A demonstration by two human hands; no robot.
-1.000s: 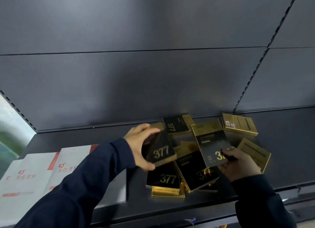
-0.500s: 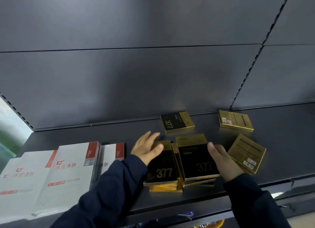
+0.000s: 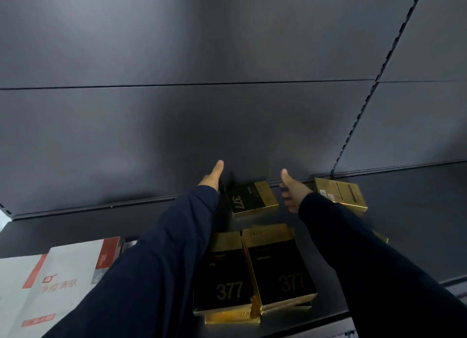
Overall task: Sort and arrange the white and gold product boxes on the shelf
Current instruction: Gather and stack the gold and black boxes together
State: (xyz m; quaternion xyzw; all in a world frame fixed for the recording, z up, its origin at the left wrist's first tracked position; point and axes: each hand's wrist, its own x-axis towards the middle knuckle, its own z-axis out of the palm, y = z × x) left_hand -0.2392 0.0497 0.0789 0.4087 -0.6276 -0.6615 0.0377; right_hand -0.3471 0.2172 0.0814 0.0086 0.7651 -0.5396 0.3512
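Two long dark blue sleeves with a bare hand at the end of each.

The left sleeve point(image 3: 151, 262) fills the lower left and middle of the frame. It is deep navy blue, made of smooth, plain cloth, with long soft folds along it. It looks wide at the bottom edge and gets thinner near the middle, where it ends close around the wrist. The left hand point(image 3: 211, 180) shows just past that cuff, and only its thumb and a bit of the back can be seen. The right sleeve point(image 3: 366, 262) fills the lower right. It is the same navy cloth, but looks darker, almost black, and a little blurry. The right hand point(image 3: 293, 191) comes out of its cuff near the middle, showing a thumb and some fingers.
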